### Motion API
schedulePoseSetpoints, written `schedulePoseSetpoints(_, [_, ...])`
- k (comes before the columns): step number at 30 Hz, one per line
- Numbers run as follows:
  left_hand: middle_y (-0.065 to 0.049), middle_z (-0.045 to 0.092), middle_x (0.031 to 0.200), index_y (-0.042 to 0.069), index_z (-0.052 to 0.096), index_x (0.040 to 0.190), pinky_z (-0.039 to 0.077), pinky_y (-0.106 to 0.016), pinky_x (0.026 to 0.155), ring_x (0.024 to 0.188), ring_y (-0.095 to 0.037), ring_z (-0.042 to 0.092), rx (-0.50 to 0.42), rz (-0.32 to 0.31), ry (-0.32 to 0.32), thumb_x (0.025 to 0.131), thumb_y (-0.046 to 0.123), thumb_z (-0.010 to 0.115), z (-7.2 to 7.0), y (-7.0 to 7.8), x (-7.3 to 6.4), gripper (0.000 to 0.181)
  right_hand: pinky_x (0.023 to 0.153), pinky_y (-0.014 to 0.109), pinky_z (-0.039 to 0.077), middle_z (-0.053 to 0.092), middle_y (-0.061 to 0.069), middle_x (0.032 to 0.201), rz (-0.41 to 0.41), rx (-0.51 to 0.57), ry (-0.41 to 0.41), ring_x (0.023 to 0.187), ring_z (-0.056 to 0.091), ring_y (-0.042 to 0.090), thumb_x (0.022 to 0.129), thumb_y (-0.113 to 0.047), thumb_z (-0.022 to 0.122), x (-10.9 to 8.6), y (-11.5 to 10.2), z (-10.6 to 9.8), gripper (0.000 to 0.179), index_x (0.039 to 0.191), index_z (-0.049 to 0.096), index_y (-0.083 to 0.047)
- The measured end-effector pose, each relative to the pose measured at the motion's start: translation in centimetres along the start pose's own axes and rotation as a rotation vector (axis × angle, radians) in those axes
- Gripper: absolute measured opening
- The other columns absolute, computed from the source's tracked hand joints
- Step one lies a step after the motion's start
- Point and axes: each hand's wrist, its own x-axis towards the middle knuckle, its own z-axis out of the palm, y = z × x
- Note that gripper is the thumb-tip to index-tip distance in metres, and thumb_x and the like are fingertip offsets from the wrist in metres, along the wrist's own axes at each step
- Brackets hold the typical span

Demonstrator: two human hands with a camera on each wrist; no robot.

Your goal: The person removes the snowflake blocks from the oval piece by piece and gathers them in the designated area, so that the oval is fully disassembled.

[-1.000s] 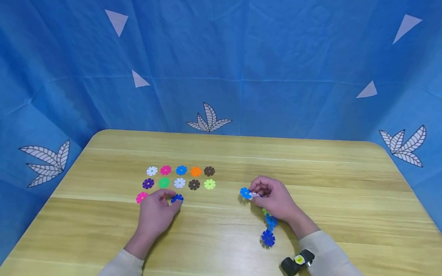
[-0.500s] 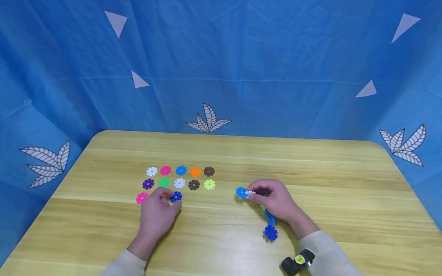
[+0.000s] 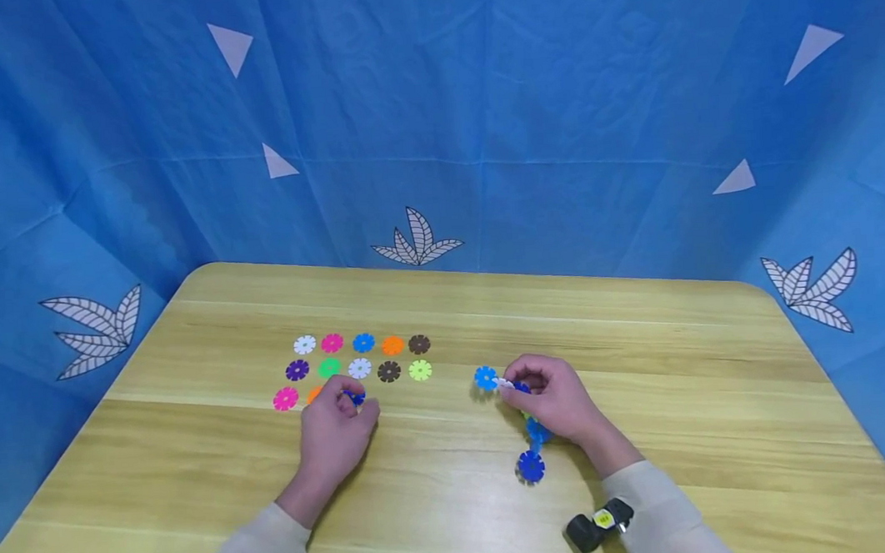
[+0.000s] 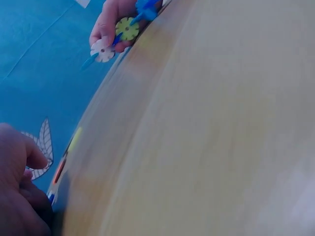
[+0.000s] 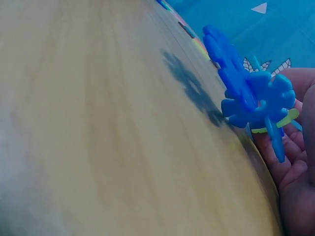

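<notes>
My right hand (image 3: 557, 396) pinches a chain of interlocked plastic snowflake discs. A light blue disc (image 3: 485, 379) and a white disc (image 3: 504, 383) form its far end. The rest hangs toward the wrist, ending in a dark blue disc (image 3: 531, 466). A yellow-green disc (image 4: 127, 28) in the chain shows in the left wrist view. My left hand (image 3: 339, 428) is over the front row of loose discs, its thumb and index finger apart around a dark blue disc (image 3: 357, 397), which they partly hide. An orange disc (image 3: 314, 394) is mostly covered by this hand.
Flat loose discs lie in rows at the table's left middle, among them a pink disc (image 3: 285, 398), a green disc (image 3: 330, 367) and a lime disc (image 3: 420, 369). Behind the wooden table (image 3: 641, 333) hangs a blue curtain (image 3: 553, 95).
The left hand has shifted slightly right, covering more of the dark blue disc and uncovering part of the orange one. The chain's hanging end has swung a little while the right hand keeps its pinch.
</notes>
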Motion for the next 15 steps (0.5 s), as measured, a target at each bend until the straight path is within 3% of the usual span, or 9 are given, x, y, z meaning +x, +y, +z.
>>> schedulePoseSetpoints(10, [0.003,0.041,0.057,0.004,0.063,0.094,0.04,-0.028,0.055,0.052,-0.012,0.038,-0.057,0.057,-0.052,0.081,-0.002,0.074,2.1,1.0,-0.6,0.018,0.064,0.027,0.05,0.069,0.015,0.088,-0.106,0.059,-0.017,0.074,0.059,0.014,0.082,0.009,0.072,0.0,0.1,0.1,0.014,0.089,0.073,-0.003])
schedulePoseSetpoints(15, [0.004,0.041,0.057,0.005,0.063,0.094,0.039,-0.028,0.055,0.052,-0.012,0.037,-0.068,0.08,-0.109,0.081,0.0,0.074,3.4,1.7,-0.9,0.018,0.06,0.026,0.047,0.067,0.013,0.082,-0.149,0.053,-0.026,0.07,0.054,0.014,0.081,0.013,0.07,-0.2,-1.7,0.2,0.012,0.087,0.07,0.003])
